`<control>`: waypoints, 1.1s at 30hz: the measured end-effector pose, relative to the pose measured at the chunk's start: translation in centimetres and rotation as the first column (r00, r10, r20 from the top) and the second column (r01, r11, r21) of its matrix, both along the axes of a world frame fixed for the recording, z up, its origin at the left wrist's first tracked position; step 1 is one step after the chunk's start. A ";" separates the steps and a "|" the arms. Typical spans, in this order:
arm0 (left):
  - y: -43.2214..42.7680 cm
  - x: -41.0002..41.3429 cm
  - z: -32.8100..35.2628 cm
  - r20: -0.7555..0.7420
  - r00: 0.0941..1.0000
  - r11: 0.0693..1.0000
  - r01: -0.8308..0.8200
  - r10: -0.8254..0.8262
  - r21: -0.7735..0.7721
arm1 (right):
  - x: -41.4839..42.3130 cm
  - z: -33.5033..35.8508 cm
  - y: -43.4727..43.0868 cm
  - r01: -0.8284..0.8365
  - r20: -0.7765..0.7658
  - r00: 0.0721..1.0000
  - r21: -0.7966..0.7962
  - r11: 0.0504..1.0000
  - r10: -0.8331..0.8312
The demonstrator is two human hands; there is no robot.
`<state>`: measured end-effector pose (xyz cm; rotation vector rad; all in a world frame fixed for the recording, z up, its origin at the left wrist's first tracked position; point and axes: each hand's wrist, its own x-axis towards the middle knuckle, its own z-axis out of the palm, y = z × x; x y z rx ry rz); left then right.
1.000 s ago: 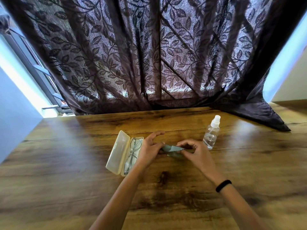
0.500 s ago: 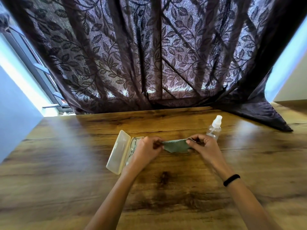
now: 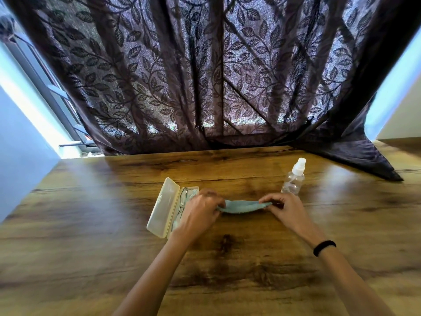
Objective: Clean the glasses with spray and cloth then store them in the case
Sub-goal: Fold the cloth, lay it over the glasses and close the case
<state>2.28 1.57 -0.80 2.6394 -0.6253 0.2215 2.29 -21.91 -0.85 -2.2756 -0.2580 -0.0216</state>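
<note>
While both the left hand (image 3: 200,210) and right hand (image 3: 284,207) pinch the cloth (image 3: 242,205) at centre frame, the glasses (image 3: 183,201) lie in the open case (image 3: 163,207) and the spray (image 3: 293,177) stands untouched, so cleaning seems barely begun.

Teal cloth (image 3: 242,206), cream case (image 3: 163,207), dark leaf-patterned curtain (image 3: 205,76).

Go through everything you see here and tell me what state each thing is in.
case: open, lid laid back
glasses: lying in the case
cloth: stretched between both hands
spray bottle: upright, untouched
left hand: pinches the cloth's left end
right hand: pinches the cloth's right end
curtain: drawn
</note>
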 end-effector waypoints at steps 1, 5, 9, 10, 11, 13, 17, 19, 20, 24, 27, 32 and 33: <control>0.1 -0.4 -0.4 -0.028 0.999 0.999 0.027 -0.027 0.021 | -0.5 -0.5 -0.2 -0.017 -0.003 1.000 -0.049 0.999 0.016; 0.4 -1.2 -1.1 -0.017 0.992 0.992 0.124 -0.124 0.029 | -1.9 -1.6 -0.7 -0.048 0.032 0.998 -0.199 0.979 0.056; 0.7 -1.4 -1.1 -0.010 0.994 0.994 0.113 -0.113 0.002 | -2.3 -1.9 -1.0 -0.091 0.049 0.993 -0.277 0.957 0.109; 0.7 -1.4 -1.1 -0.019 0.995 0.995 0.101 -0.101 -0.011 | -2.3 -2.0 -1.0 -0.094 0.054 0.992 -0.279 0.956 0.114; 0.7 -1.5 -1.1 -0.029 0.995 0.996 0.090 -0.091 -0.022 | -2.3 -2.0 -0.9 -0.094 0.055 0.992 -0.272 0.958 0.113; 0.7 -1.4 -1.0 -0.047 0.997 0.997 0.067 -0.069 -0.046 | -2.3 -1.9 -0.8 -0.082 0.056 0.994 -0.241 0.967 0.098; 0.5 -1.1 -0.8 -0.104 0.994 0.996 -0.026 0.018 -0.082 | -1.6 -1.3 -0.2 -0.030 0.055 0.998 -0.185 0.982 0.041; 0.3 -0.6 -0.7 -0.143 0.987 0.991 -0.085 0.070 -0.101 | -1.0 -1.1 0.1 0.005 0.017 1.000 -0.198 0.980 -0.002; 0.1 -0.4 -0.7 -0.163 0.982 0.988 -0.117 0.100 -0.103 | -0.8 -1.1 0.2 0.028 -0.002 1.000 -0.195 0.980 -0.029; -0.4 0.7 -0.6 -0.232 0.950 0.973 -0.226 0.208 -0.054 | 0.0 -1.2 0.5 0.153 -0.064 0.985 -0.125 0.980 -0.162; -0.9 1.2 -0.4 -0.249 0.930 0.961 -0.277 0.271 0.010 | 0.4 -1.1 0.7 0.178 -0.093 0.977 -0.128 0.976 -0.190; -1.5 1.2 -0.5 -0.205 0.928 0.949 -0.295 0.312 0.110 | 0.5 -1.2 0.7 0.198 -0.090 0.973 -0.139 0.970 -0.211; -1.5 1.2 -0.6 -0.204 0.928 0.948 -0.292 0.313 0.124 | 0.4 -1.3 0.8 0.205 -0.081 0.972 -0.149 0.967 -0.218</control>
